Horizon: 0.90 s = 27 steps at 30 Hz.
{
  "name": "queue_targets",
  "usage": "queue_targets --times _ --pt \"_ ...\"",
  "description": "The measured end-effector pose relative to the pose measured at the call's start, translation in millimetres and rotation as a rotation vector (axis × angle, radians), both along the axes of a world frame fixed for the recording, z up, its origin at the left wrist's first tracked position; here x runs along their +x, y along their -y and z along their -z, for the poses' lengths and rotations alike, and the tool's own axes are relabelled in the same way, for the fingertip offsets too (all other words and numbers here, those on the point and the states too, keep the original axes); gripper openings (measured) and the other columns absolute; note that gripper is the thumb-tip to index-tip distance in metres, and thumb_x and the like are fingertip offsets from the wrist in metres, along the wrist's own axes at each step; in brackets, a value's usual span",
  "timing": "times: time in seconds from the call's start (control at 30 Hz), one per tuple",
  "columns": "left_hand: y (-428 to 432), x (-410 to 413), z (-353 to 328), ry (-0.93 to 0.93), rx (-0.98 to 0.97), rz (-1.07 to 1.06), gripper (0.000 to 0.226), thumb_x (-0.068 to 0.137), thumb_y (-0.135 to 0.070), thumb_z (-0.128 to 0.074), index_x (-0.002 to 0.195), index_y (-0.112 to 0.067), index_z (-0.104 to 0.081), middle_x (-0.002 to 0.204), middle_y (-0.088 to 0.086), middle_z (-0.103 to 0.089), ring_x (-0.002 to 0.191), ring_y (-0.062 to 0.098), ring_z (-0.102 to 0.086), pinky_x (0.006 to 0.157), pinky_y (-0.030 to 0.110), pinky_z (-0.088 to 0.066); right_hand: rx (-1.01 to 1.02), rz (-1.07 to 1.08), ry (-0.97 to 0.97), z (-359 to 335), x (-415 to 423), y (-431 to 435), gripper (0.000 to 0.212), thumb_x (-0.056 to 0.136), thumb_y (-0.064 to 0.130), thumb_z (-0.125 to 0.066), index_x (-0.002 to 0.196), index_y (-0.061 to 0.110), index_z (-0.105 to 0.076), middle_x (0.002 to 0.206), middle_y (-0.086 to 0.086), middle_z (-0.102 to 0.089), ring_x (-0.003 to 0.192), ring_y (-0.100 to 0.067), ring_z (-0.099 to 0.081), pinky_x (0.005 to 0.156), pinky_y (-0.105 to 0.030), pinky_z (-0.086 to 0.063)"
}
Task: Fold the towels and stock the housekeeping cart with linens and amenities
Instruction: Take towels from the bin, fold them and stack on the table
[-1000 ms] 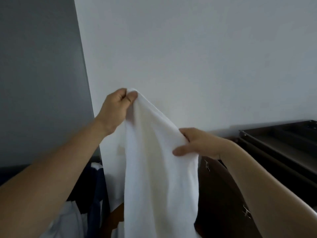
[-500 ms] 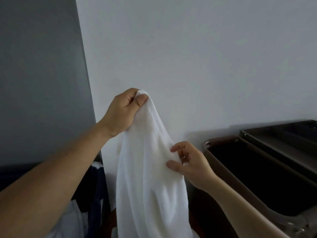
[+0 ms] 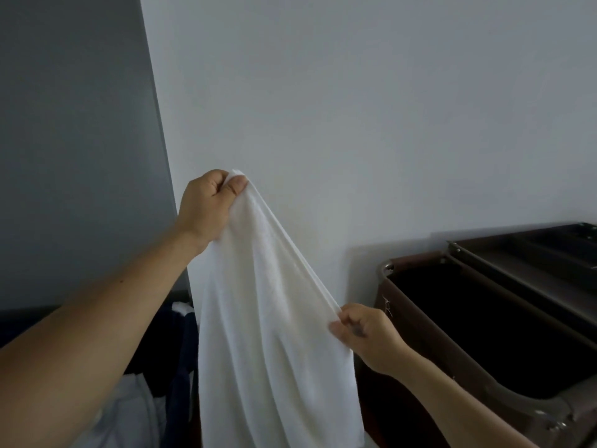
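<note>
left hand grip pinching white towel corner high, right hand pinching its edge; i'd slide right along to the next corner.

brown housekeeping cart, dark open bin, top trays

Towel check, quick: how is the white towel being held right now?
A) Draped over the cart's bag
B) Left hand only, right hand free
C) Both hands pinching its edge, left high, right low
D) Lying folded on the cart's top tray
C: the left hand pinches the white towel at its top corner while the right hand grips the edge lower down, cloth hanging between them.
</note>
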<state>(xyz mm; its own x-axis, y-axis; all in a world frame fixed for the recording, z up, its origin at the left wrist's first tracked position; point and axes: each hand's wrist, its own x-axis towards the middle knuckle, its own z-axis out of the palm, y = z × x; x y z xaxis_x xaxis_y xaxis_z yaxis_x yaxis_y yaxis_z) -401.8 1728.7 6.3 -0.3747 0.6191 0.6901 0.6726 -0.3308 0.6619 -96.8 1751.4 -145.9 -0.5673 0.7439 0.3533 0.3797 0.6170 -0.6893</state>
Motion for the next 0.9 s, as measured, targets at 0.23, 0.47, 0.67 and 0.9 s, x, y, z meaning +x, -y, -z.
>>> queue_targets --times 0.23,0.47,0.67,0.9 --pt "-11.2 -34.4 21.5 0.036 -0.068 -0.146 0.047 0.095 -0.039 -0.059 0.062 -0.011 -0.042 0.051 -0.012 -0.037 0.047 0.004 -0.035 0.046 0.018 -0.031 0.074 0.281 -0.252 -24.8 19.4 -18.4 0.025 0.086 0.021 -0.076 0.068 0.037 -0.069 0.061 0.012 -0.066 0.054 0.002 -0.057 0.055 -0.015 -0.045" --pt "-16.3 -49.6 34.3 0.095 -0.100 -0.156 0.050 0.094 -0.044 -0.057 0.073 0.002 -0.049 0.061 0.001 -0.041 0.058 0.017 -0.038 0.057 0.031 -0.033 -0.051 0.277 -0.188 -29.5 11.6 -26.0 0.037 0.083 0.023 -0.079 0.084 0.057 -0.064 0.072 0.021 -0.071 0.066 0.008 -0.064 0.062 -0.006 -0.044" --pt "7.1 -13.3 48.8 -0.100 -0.239 -0.196 0.033 0.099 -0.029 -0.055 0.083 0.000 -0.055 0.070 0.006 -0.052 0.069 0.024 -0.048 0.059 0.031 -0.032 0.091 0.396 0.047 -45.7 7.2 -32.4 0.003 0.085 0.033 -0.074 0.082 0.034 -0.074 0.065 0.023 -0.066 0.067 0.004 -0.061 0.068 -0.022 -0.050" --pt "42.4 76.4 55.8 -0.217 -0.637 0.557 0.035 0.098 -0.033 -0.058 0.129 -0.017 -0.061 0.121 -0.009 -0.064 0.101 0.000 -0.062 0.085 0.010 -0.048 0.205 0.250 0.098 -76.0 -39.6 -5.8 0.007 0.087 0.033 -0.071 0.090 0.028 -0.075 0.069 0.015 -0.063 0.074 -0.006 -0.062 0.067 -0.020 -0.042"
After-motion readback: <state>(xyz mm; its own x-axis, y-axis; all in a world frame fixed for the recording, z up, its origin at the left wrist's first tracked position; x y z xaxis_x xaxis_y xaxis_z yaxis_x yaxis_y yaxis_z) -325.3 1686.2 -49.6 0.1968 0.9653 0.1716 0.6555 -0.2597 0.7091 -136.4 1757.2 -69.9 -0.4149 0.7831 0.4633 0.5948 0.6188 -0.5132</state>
